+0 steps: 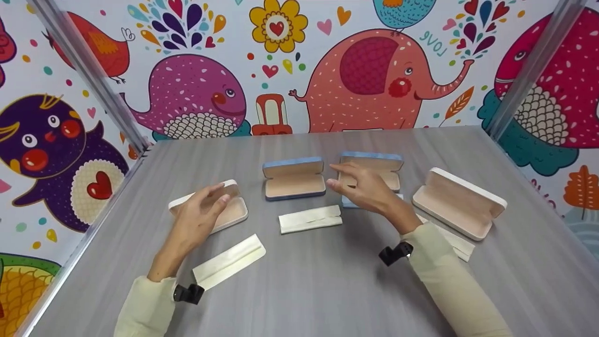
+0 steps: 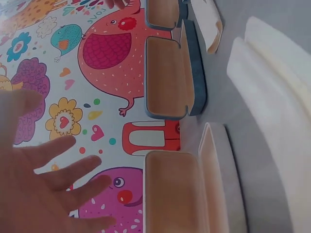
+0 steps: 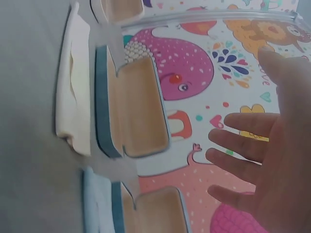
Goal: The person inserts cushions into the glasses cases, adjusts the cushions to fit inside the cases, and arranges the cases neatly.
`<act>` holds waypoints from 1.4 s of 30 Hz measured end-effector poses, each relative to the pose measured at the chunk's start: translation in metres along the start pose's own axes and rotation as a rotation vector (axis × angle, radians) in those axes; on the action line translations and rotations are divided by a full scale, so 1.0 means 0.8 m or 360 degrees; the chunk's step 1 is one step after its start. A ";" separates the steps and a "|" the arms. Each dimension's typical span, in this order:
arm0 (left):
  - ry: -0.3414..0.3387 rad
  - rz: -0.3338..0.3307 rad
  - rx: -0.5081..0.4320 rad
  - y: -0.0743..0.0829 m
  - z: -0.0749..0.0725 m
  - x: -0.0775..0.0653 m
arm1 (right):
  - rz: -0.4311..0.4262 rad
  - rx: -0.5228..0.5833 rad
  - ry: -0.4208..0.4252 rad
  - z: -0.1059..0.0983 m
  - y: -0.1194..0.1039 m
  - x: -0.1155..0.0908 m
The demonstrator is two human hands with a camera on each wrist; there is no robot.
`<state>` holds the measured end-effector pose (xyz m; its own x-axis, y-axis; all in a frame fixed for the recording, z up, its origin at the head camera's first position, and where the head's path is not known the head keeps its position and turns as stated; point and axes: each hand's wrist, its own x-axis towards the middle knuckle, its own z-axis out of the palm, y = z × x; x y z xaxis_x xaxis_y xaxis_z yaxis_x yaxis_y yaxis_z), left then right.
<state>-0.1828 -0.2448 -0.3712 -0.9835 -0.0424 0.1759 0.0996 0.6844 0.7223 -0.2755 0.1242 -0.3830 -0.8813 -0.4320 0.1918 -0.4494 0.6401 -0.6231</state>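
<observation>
My left hand (image 1: 195, 219) hovers over the left white glasses case (image 1: 235, 211), covering part of it in the head view; its fingers look spread and hold nothing in the left wrist view. My right hand (image 1: 367, 189) is in front of the right blue glasses case (image 1: 381, 164), fingers loosely extended and nothing held. Between the hands stands another blue glasses case (image 1: 295, 185), lid up. A folded cream cloth (image 1: 229, 262) lies before the left case, and a second cream cloth (image 1: 310, 220) before the middle one. Under my right hand a light blue cloth (image 1: 349, 202) is partly hidden.
A second white glasses case (image 1: 456, 210) stands with its lid up at the right. Another cream cloth (image 1: 461, 245) lies in front of it, partly behind my right forearm. Cartoon-printed panels (image 1: 276, 70) with metal posts border the grey table (image 1: 309, 285).
</observation>
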 end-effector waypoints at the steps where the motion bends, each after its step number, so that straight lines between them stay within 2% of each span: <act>1: -0.0001 -0.0007 -0.0032 -0.001 -0.001 -0.003 | 0.0005 0.0036 -0.0013 0.003 -0.001 -0.001; 8: -0.0109 -0.0076 -0.0221 -0.014 -0.006 -0.021 | 0.0021 0.0399 -0.0084 0.025 -0.014 -0.002; 15: -0.0181 -0.0244 -0.0372 -0.035 -0.012 -0.036 | 0.0156 0.0584 -0.0194 0.048 -0.031 -0.002; 23: -0.0314 -0.0460 -0.0296 -0.064 -0.013 -0.053 | 0.0251 0.0664 -0.0293 0.080 -0.049 0.002; 29: -0.0330 -0.0639 -0.0235 -0.079 -0.016 -0.061 | 0.0353 0.0745 -0.0367 0.106 -0.062 0.005; 36: -0.0386 -0.0704 -0.0197 -0.091 -0.021 -0.068 | 0.0467 0.0848 -0.0404 0.131 -0.079 0.009; 42: -0.0436 -0.0759 -0.0099 -0.099 -0.022 -0.080 | 0.0547 0.0928 -0.0466 0.149 -0.089 0.015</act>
<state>-0.1249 -0.3090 -0.4281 -0.9243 -0.1403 -0.3549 -0.3658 0.5912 0.7188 -0.2363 -0.0023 -0.4269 -0.8465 -0.4718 -0.2465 0.0681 0.3633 -0.9292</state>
